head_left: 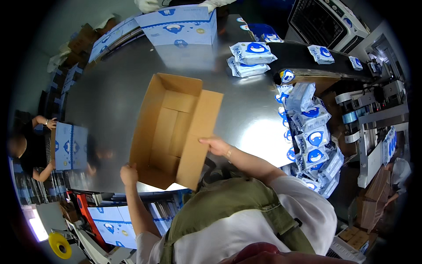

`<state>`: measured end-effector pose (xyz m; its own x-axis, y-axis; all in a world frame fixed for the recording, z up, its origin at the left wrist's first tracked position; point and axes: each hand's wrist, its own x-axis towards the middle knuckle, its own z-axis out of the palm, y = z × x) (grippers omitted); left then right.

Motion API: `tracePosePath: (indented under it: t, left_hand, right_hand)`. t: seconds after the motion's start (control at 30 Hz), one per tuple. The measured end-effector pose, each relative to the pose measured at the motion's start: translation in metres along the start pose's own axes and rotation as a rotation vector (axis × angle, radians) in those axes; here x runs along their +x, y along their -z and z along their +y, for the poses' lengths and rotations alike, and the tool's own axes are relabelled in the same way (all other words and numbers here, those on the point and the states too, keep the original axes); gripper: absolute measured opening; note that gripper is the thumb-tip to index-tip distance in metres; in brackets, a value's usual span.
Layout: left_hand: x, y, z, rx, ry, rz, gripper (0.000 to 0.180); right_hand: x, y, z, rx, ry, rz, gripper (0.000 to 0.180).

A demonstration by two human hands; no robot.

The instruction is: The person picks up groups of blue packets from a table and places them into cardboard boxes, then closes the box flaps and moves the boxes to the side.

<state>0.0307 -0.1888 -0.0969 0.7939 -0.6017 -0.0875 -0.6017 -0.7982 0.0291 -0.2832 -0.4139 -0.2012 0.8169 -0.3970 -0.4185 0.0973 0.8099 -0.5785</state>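
An open cardboard box [169, 132] with a bare brown inside tilts above the metal table, its opening facing up toward me. My left hand [129, 174] is closed on its near left corner. On the right side, my right hand [214, 144] grips the folded-out flap [201, 132], thumb on top and the other fingers partly hidden beneath. The box holds nothing that I can see. Beyond it, two white and blue soft packs [251, 53] lie stacked on the table.
Many similar packs are heaped in a bin [314, 141] at the right, beside a dark conveyor [299, 55] carrying more. A printed blue carton [176, 28] stands at the far edge near gloved hands [147, 5]. At the left, a person holds another blue carton [71, 146].
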Motion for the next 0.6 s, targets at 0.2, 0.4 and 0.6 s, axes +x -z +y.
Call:
tracePosePath:
  t: [0.2,0.4,0.6]
  left_hand:
    - [0.006,0.005,0.012,-0.062,0.236,0.007,0.028]
    - [0.019,0.005,0.022,-0.144,0.304,-0.040,0.027]
    - [0.020,0.011,0.038,-0.080,0.325,0.011,0.032]
  right_hand:
    - [0.045,0.024,-0.203,-1.446,0.776,0.215,0.046]
    - [0.053,0.150,-0.410,-2.441,-0.029,0.692,0.109]
    - [0.060,0.135,-0.329,-2.310,0.391,0.623,0.094]
